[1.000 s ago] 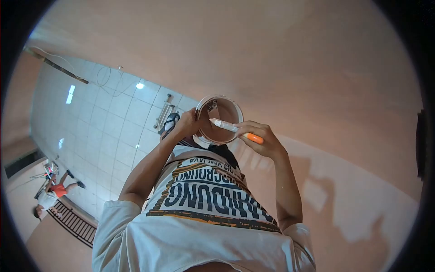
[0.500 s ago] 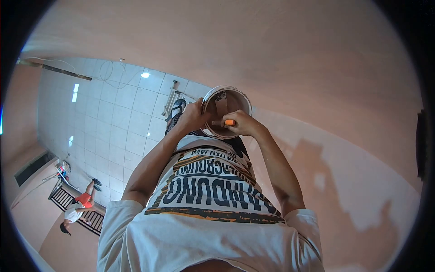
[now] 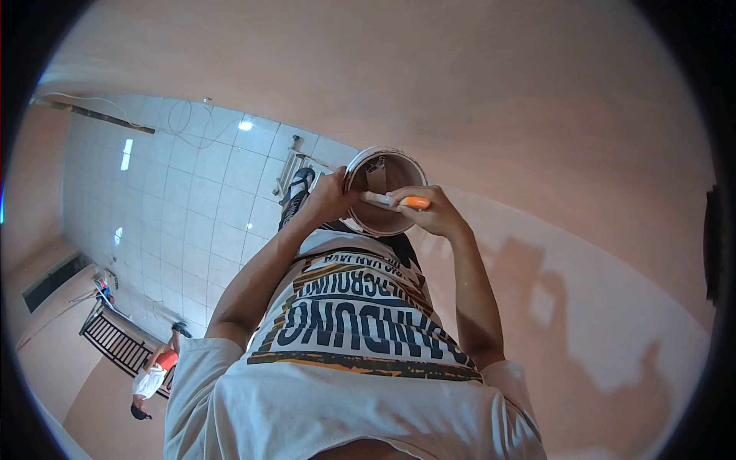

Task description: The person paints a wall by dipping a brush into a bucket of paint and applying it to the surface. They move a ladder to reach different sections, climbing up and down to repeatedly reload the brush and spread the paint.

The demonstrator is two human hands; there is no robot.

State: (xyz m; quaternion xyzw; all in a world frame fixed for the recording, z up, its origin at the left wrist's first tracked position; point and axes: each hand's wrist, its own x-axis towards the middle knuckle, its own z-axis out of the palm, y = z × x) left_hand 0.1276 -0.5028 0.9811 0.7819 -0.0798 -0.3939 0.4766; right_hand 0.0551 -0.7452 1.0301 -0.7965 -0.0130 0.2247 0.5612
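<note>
A round white bucket with brownish-pink paint inside is held in front of my body. My left hand grips its left rim. In my right hand is a paintbrush with an orange handle end, lying roughly level over the bucket's opening. The brush's other end points left, close to my left hand. A flat piece with a dark upper end leans on the bucket's inner far side.
A light metal ladder stands below, by my foot. Pinkish walls rise beyond and to the right. Another person is near a dark railing at lower left. A cable lies on the tiled floor.
My right hand has moved right with the brush, which now lies flatter and shows more of its length. The other person has moved right and down in the view.
</note>
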